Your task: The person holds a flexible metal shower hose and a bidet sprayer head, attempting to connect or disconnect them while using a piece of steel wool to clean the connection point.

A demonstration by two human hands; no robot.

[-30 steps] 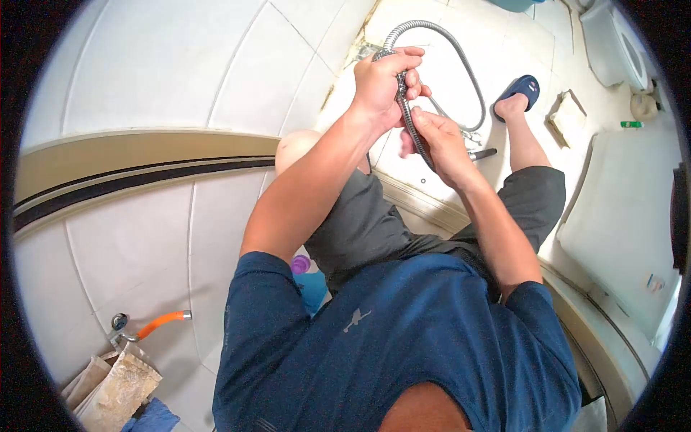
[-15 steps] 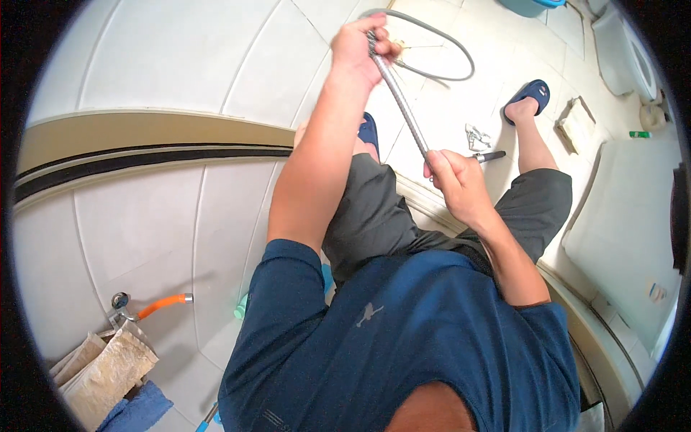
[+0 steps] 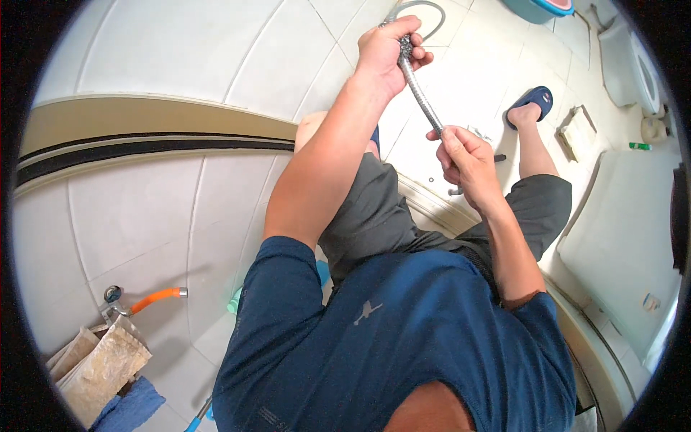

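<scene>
A silver ribbed drain snake (image 3: 425,98) runs between my hands, bending slightly down to the right. My left hand (image 3: 389,54) is closed round its upper end, where a darker tight coil shows between the fingers. From there a thinner grey cable curves in a loop (image 3: 442,21) at the top of the view. Lower down, my right hand (image 3: 468,162) pinches the other end with thumb and fingers. A small bent metal end (image 3: 455,192) sticks out below that hand. Beside it shows a dark handle (image 3: 499,158), partly hidden; I cannot tell whether it is attached.
A small ring (image 3: 431,179) and crumpled white material (image 3: 478,133) lie on the tiled floor. My slippered foot (image 3: 531,106) stands near a beige cloth (image 3: 578,133). A blue basin (image 3: 536,11) is at the top, a white toilet (image 3: 633,65) at right, an orange hose (image 3: 156,299) at left.
Both hands have shifted slightly right, and my right hand has moved up the drain snake, closer to my left. The cable loop has drawn up and shrunk. The bent end now shows below my right hand.
</scene>
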